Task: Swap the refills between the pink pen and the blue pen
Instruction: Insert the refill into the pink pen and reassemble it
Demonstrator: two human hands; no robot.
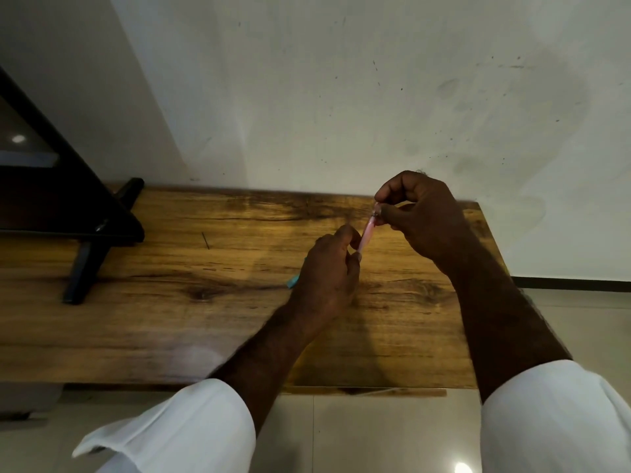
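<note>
The pink pen (366,235) is held tilted above the wooden table (170,302), between both hands. My left hand (329,278) grips its lower end. My right hand (420,216) pinches its upper end, where a clear tip shows. A bit of the blue pen (293,281) pokes out at the left edge of my left hand; whether that hand holds it or it lies on the table I cannot tell. No loose refill can be made out.
A black TV stand foot (88,264) and screen (51,186) occupy the table's left end. A thin dark sliver (205,240) lies on the wood left of centre. The white wall (341,97) runs right behind the table. Tiled floor lies below and to the right.
</note>
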